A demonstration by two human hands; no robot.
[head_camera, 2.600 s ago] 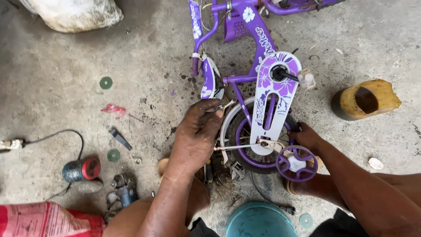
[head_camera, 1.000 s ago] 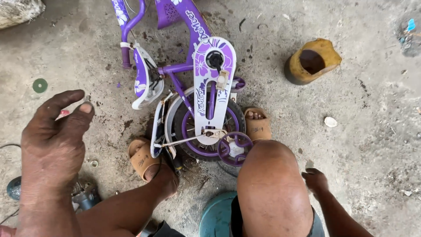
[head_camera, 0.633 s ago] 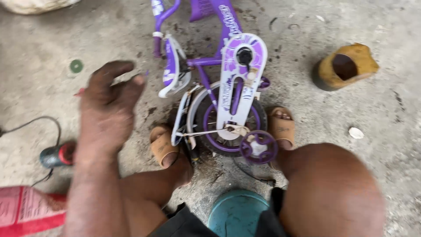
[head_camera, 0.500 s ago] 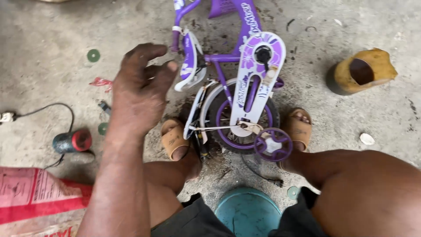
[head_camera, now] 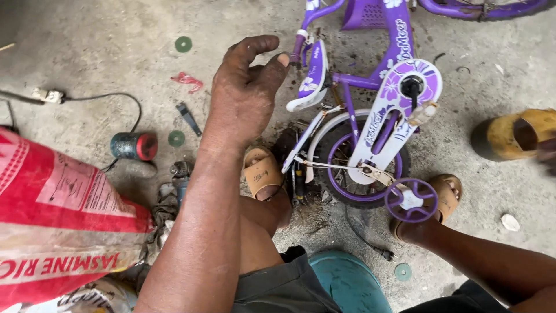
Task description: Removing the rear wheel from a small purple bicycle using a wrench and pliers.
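Head view. A small purple child's bicycle lies on its side on the concrete floor, between the person's two sandalled feet. Its frame is purple; the chain guard is white with purple flower prints, and a white mudguard curves over the rear wheel, whose tyre is black and rim purple. A purple training wheel sits on a white strut just beside the rear wheel. The bicycle's long axis runs from the rear wheel, nearest the person, up and away toward the top edge of the picture, where the rest of the frame is cut off.

The left hand is raised above the floor, just left of the bicycle's white saddle — its fingers are loosely curled and apart, holding nothing. The right hand is at most a blurred shape at the right edge, so whether it is open or closed cannot be told.

Containers: a yellow pot lies tipped at the right, its mouth dark and its contents not readable — a teal stool shows beneath the person.

At the left lie a red-and-white sack, an angle grinder with its black cord, and green discs scattered on the floor.
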